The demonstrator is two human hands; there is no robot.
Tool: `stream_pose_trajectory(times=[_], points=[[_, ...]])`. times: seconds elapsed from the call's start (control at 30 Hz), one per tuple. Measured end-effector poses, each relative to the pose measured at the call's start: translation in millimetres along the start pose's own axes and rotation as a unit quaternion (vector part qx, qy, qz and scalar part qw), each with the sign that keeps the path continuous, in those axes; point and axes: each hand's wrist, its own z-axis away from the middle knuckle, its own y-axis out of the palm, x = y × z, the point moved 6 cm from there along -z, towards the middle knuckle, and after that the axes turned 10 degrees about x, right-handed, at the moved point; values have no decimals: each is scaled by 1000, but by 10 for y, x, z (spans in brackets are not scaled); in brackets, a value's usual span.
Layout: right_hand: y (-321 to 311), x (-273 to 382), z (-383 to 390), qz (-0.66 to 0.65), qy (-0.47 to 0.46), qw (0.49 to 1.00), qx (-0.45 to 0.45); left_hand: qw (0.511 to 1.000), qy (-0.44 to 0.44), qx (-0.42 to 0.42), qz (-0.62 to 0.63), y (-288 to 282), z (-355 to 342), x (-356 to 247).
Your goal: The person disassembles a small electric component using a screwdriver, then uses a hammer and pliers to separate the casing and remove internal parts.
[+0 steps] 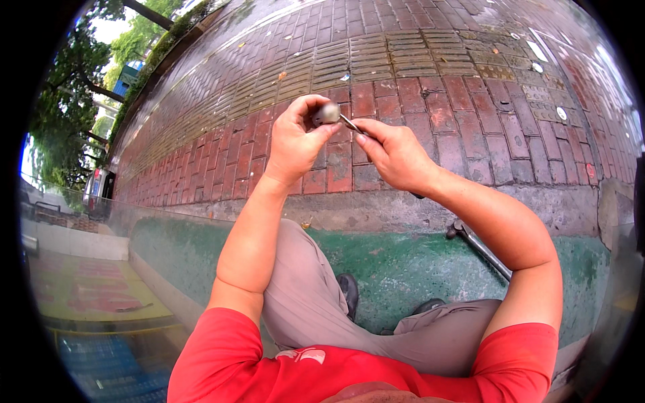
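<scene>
My left hand [299, 138] is raised over the brick paving, its fingers and thumb closed on a rounded silver metal piece [328, 112]. My right hand [396, 154] grips a thin dark metal tool [351, 124] that reaches to the right side of that piece; the tool's far tip is too small to make out clearly. On the green-painted ground beside my right forearm lies a metal hammer-like tool [480, 247] with a long silver handle, partly hidden behind the arm.
My crossed legs and dark shoes [347, 292] rest on a green concrete strip [369, 269]. Red brick paving [457, 127] with tactile tiles stretches ahead. At left are trees, a hedge, a parked vehicle [99, 191] and a glassy panel along a low pale wall [80, 242].
</scene>
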Motion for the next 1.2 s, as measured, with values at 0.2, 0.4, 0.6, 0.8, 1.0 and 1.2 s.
stream_pose_trajectory(times=[0.2,0.4,0.6,0.8,1.0,1.2], points=[[2,-25,-7,9,11,1000,-1,999,-21,-12,-47,-25,8,-14],[20,-67,-31,3,29,1000,10,996,-36,-23,-78,-39,3,-10],[2,-208,-52,34,15,999,-3,993,-44,-26,-110,-39,0,-10],[-3,-147,-57,32,27,999,17,992,-48,-45,-107,-74,10,22],[9,-10,-54,30,-7,999,40,995,-57,-8,-77,-40,-30,114],[1,5,-38,53,-7,998,44,994,-103,13,-32,-1,4,77]])
